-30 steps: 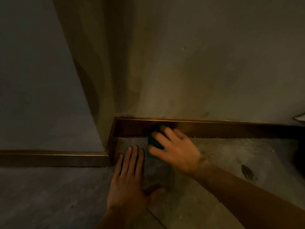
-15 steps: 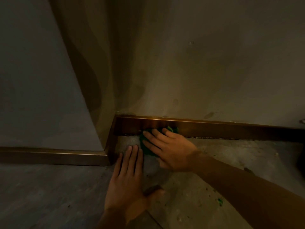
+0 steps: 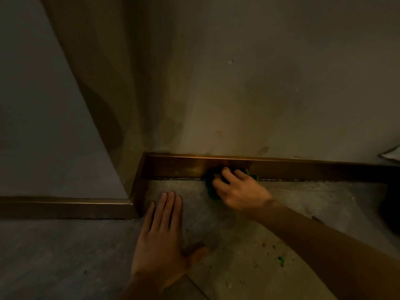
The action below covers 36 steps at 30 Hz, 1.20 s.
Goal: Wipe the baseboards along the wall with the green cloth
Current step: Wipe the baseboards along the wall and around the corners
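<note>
Down low, the left hand (image 3: 161, 241) lies flat on the floor (image 3: 249, 267) with its fingers (image 3: 166, 211) spread a little. Farther on, the right hand (image 3: 240, 191) presses the green cloth (image 3: 210, 189) against the baseboard (image 3: 184, 166), fingers (image 3: 227, 173) curled over it. It looks soft, light and squishy, so bunching it under the palm seems best.

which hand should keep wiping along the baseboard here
Right. The right hand already presses the green cloth against the baseboard. The left hand lies flat on the floor, apparently bracing.
</note>
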Each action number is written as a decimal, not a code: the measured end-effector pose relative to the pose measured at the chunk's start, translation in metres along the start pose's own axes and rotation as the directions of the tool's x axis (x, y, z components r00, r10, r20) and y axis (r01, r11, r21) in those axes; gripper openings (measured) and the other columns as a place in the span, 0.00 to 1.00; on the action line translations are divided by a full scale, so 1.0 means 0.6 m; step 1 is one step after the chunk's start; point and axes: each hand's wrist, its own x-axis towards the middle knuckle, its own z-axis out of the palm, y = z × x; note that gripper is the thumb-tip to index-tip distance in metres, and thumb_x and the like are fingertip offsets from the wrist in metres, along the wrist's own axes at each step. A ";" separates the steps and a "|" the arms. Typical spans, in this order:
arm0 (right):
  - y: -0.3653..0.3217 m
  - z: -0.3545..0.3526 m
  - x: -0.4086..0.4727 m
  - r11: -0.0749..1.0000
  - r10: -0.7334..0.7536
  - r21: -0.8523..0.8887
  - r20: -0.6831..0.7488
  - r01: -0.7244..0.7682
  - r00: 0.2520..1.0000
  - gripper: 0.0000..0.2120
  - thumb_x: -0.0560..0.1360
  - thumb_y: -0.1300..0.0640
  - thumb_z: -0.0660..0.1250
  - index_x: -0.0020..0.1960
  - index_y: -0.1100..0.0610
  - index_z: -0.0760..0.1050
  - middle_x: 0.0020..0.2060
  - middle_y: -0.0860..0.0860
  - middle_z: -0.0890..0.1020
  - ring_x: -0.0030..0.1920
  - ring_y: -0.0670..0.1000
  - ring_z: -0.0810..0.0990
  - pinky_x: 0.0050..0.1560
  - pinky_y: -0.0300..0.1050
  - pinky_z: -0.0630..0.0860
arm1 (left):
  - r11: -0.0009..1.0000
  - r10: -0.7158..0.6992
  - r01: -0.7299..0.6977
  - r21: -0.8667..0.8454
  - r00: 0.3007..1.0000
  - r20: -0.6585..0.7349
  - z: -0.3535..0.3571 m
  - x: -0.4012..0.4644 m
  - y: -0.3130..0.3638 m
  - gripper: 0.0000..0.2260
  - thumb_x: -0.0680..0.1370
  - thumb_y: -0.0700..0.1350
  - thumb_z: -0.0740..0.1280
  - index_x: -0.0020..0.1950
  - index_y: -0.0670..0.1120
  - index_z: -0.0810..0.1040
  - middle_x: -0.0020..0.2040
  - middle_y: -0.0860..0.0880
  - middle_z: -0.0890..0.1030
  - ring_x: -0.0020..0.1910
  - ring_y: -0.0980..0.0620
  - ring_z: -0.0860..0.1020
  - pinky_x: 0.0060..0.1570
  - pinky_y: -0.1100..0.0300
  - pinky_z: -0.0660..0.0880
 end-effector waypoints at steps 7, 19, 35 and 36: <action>0.024 0.028 -0.034 0.998 0.060 0.002 0.084 -0.061 0.995 0.22 0.78 0.63 0.64 0.71 0.62 0.69 0.71 0.59 0.63 0.70 0.68 0.59 0.65 0.63 0.69 | 1.000 0.008 -0.008 0.016 1.000 -0.004 0.001 -0.001 0.000 0.56 0.69 0.81 0.55 0.82 0.42 0.50 0.83 0.43 0.50 0.82 0.45 0.46 0.77 0.40 0.53; 0.075 0.051 -0.139 0.928 0.364 -0.004 0.232 -0.373 0.902 0.26 0.75 0.57 0.69 0.71 0.56 0.68 0.71 0.57 0.64 0.68 0.63 0.60 0.63 0.56 0.69 | 0.999 0.013 -0.012 0.037 1.000 -0.024 -0.004 -0.002 0.003 0.55 0.70 0.81 0.54 0.82 0.41 0.52 0.83 0.42 0.53 0.82 0.44 0.48 0.76 0.40 0.54; 0.109 -0.038 -0.201 0.296 0.796 0.510 0.336 -0.808 0.504 0.13 0.71 0.45 0.73 0.52 0.49 0.78 0.44 0.47 0.78 0.45 0.50 0.77 0.37 0.46 0.77 | 0.999 -0.018 0.014 0.039 0.994 0.112 -0.032 0.003 0.016 0.57 0.66 0.85 0.39 0.80 0.44 0.35 0.81 0.43 0.35 0.79 0.45 0.32 0.79 0.45 0.38; 0.106 -0.044 -0.200 0.239 0.794 0.545 0.367 -0.804 0.485 0.10 0.71 0.45 0.73 0.49 0.48 0.78 0.41 0.46 0.78 0.40 0.48 0.77 0.32 0.43 0.73 | 1.000 -0.017 0.015 0.017 0.994 0.108 -0.037 0.003 0.018 0.57 0.65 0.85 0.38 0.80 0.45 0.32 0.81 0.44 0.33 0.78 0.47 0.29 0.79 0.46 0.36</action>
